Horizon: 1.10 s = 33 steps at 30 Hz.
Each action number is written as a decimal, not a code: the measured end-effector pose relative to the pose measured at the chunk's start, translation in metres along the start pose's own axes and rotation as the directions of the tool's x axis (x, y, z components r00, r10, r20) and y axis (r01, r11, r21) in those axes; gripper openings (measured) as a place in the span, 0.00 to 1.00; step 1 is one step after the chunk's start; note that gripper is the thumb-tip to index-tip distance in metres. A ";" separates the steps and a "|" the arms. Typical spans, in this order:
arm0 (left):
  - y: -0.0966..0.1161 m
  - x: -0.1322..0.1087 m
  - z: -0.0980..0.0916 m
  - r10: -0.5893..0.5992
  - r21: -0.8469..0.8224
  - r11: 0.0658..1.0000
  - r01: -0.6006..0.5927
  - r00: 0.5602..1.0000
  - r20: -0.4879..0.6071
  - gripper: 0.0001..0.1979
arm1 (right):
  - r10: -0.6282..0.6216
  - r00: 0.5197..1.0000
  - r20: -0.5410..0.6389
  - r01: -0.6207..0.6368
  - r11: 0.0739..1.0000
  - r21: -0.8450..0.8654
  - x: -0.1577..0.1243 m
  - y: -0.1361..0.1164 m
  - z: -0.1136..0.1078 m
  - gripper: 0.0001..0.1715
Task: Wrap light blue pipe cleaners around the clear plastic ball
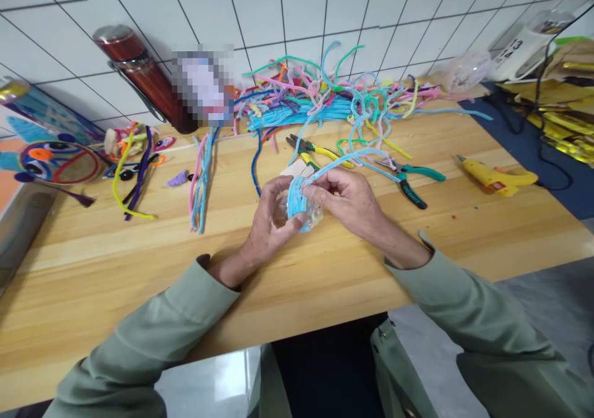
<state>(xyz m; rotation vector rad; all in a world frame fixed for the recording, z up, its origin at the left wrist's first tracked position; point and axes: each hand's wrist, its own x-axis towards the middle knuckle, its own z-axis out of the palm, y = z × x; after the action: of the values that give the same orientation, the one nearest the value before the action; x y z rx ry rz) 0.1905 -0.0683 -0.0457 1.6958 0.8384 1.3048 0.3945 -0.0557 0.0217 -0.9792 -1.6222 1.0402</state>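
Note:
My left hand [271, 220] is closed around a clear plastic ball [315, 216] with light-blue pipe cleaner [297, 198] wound in rows about its middle. My right hand [350, 198] pinches the pipe cleaner's strand against the wound band, and its loose tail [366, 152] arcs away to the upper right. Just behind the hands lies a small pale piece of card [299, 169]. Yellow-handled pliers [320, 151] rest beyond the hands, and teal-handled pliers [413, 180] lie to their right. The fingers hide part of the ball.
A tangled heap of coloured pipe cleaners [315, 102] lies along the tiled wall. A yellow glue gun [499, 178] sits at right. A red-brown flask [143, 78] stands at back left, near a decorated bottle figure [60, 161]. Blue and pink strands [202, 183] lie left of my hands.

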 end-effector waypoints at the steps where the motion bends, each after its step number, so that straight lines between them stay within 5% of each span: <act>1: 0.000 0.000 0.000 0.004 0.004 1.000 -0.004 1.000 0.001 0.32 | -0.017 1.000 -0.006 0.017 1.000 -0.016 0.000 -0.002 0.000 0.22; 10: 0.001 0.000 0.001 0.054 0.054 0.997 -0.055 0.998 0.014 0.32 | -0.011 0.999 -0.034 0.007 0.995 -0.096 0.001 0.001 0.002 0.09; 24: -0.003 -0.002 -0.002 0.037 0.052 0.998 -0.038 0.999 0.030 0.35 | 0.051 0.995 -0.087 -0.056 0.997 -0.059 0.003 0.003 0.007 0.09; 33: 0.006 -0.002 0.000 0.148 0.201 0.968 -0.151 0.989 0.029 0.33 | -0.057 0.993 -0.102 0.047 0.994 -0.096 -0.003 0.003 0.008 0.06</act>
<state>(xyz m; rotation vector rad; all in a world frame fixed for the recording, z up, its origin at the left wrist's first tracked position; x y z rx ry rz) 0.1899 -0.0729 -0.0410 1.9587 0.8737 1.3434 0.3877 -0.0591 0.0161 -1.0308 -1.6131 0.8702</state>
